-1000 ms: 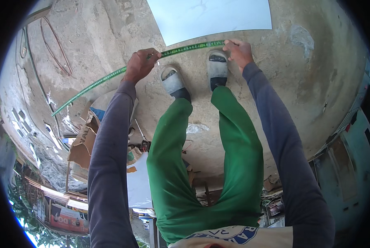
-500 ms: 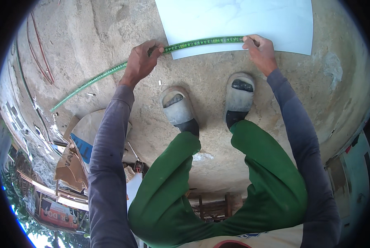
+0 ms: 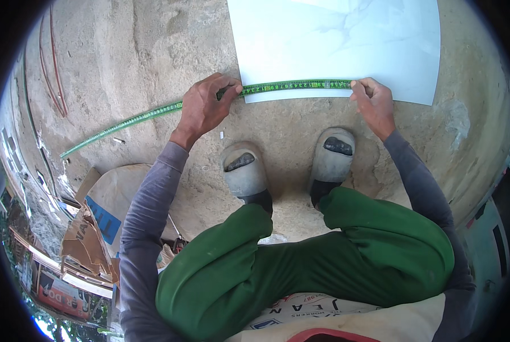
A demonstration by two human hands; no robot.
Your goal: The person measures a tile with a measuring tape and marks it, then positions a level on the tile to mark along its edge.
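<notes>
A green tape measure [image 3: 301,85] stretches across a white sheet with faint grey veining [image 3: 338,36], just inside its near edge, and trails leftward over the concrete floor. My left hand [image 3: 206,104] pinches the tape at the sheet's near left corner, fingers curled and partly hiding it. My right hand [image 3: 374,104] grips the tape between thumb and fingers toward the right part of the sheet. Both sandalled feet [image 3: 244,179] are on the floor below the tape, with my knees bent wide.
Torn cardboard [image 3: 77,242] and a pale sack with blue print [image 3: 121,191] lie at lower left. Red cable [image 3: 56,85] and a dark hose [image 3: 31,114] run along the left floor. A pale green panel [image 3: 482,245] stands at far right.
I have sunk lower into a squat. My hands and the tape have moved from short of the white sheet to over its near edge, with the sheet shifting right in view.
</notes>
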